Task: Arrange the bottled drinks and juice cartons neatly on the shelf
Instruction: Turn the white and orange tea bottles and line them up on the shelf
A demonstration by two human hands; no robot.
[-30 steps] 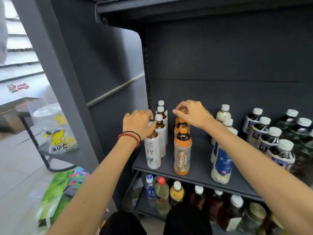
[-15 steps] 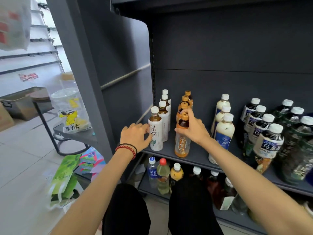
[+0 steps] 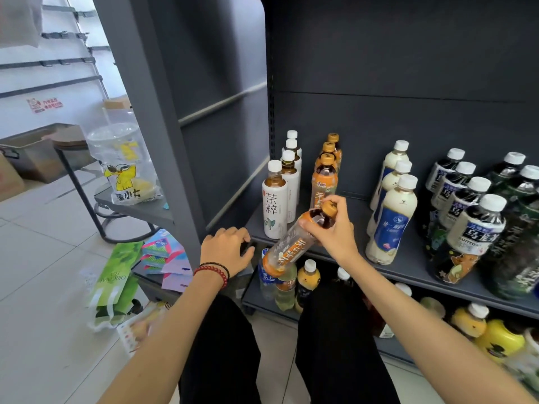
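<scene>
My right hand (image 3: 332,228) grips an orange-capped tea bottle (image 3: 291,243) by its neck. The bottle is tilted, base down to the left, out past the front edge of the dark grey shelf (image 3: 408,266). My left hand (image 3: 226,249) rests with curled fingers on the shelf's front left corner and holds nothing. On the shelf stand a row of white-labelled tea bottles (image 3: 275,199), a row of orange tea bottles (image 3: 325,176), milky bottles with blue labels (image 3: 390,217) and dark oolong bottles (image 3: 472,228).
A lower shelf (image 3: 256,301) carries more bottles, some yellow (image 3: 501,336) at the right. The shelf's grey side panel (image 3: 221,112) rises at the left. Green and coloured packets (image 3: 116,281) lie on the floor. A small table with a plastic bag (image 3: 125,167) stands left.
My right hand has lifted the front orange tea bottle off the shelf and tipped it out towards me. My left hand slid from the white tea bottle down to the shelf corner.
</scene>
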